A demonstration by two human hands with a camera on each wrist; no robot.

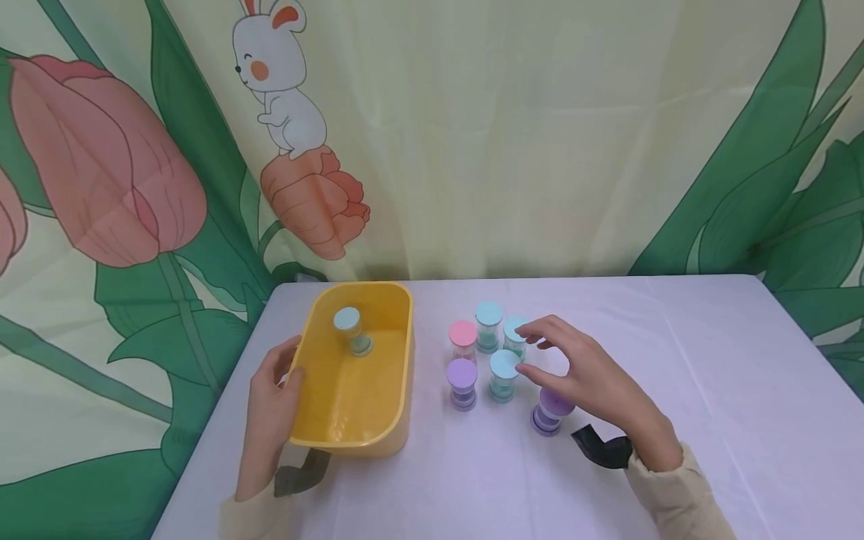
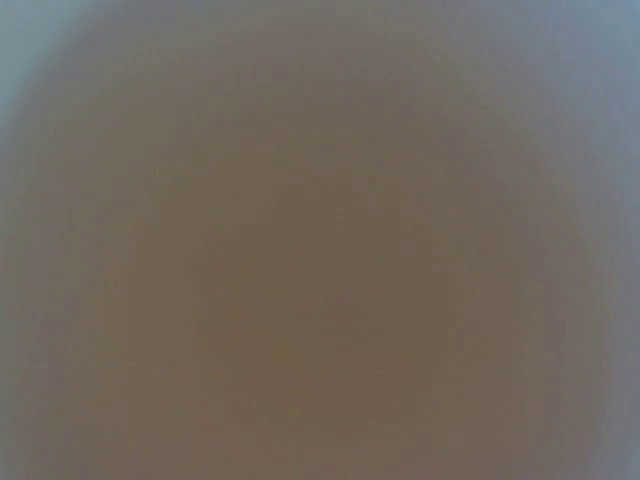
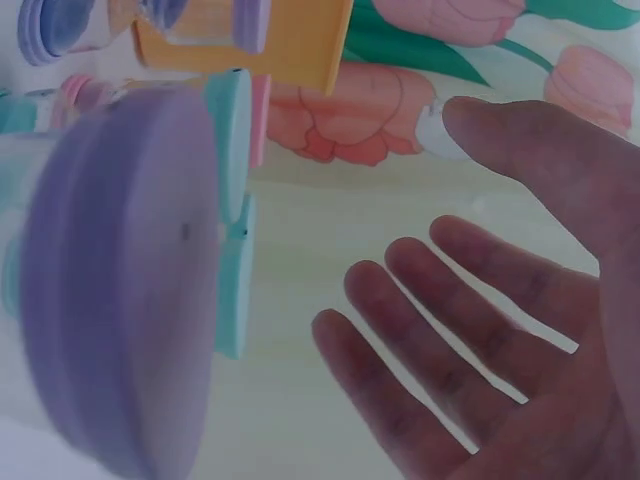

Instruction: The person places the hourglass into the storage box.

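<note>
We see a bench (image 1: 472,480) with a cloth over it. On its left side sits the yellow tub (image 1: 337,405). It looks like light, stiff plastic, so we think one hand on the rim is enough to steady it. The left hand (image 1: 273,394) grips its left edge, fingers bent outside and thumb at the rim; the left wrist view is just a blur.

The right hand (image 1: 580,367) holds nothing. Its fingers are spread, with the thumb well away from them, around the near side of the blue timers.

Those look like sand timers. One blue timer (image 1: 354,331) is inside the tub. On the bench we see three blue timers (image 1: 503,375), a pink timer (image 1: 463,337) and two purple timers (image 1: 462,384), one just below the right hand.

We guess each one is light, hard and a bit slippery. The clear middle might crack if dropped, so we would pinch the wide top cap or the edges, softly, and keep it straight.
</note>
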